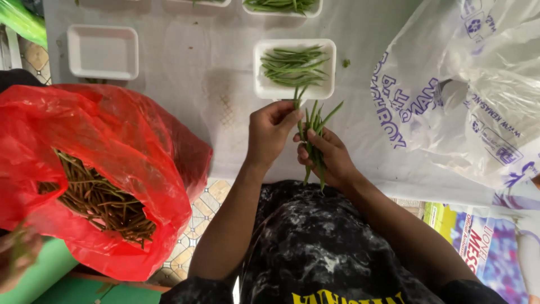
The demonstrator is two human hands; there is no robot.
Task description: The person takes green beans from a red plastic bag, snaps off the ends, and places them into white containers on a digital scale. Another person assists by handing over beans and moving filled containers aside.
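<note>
At left, a red bag (107, 169) gapes, full of beans. My left hand (271, 132) pinches one bean (296, 101), its tip at the near edge of a white tray (294, 68) on the surface; my right hand (329, 155) is closed around a bunch (315, 141) just beside it.

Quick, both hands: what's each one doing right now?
Left hand: closed, pinching one green bean from the bunch.
Right hand: closed around the bean bunch.
</note>
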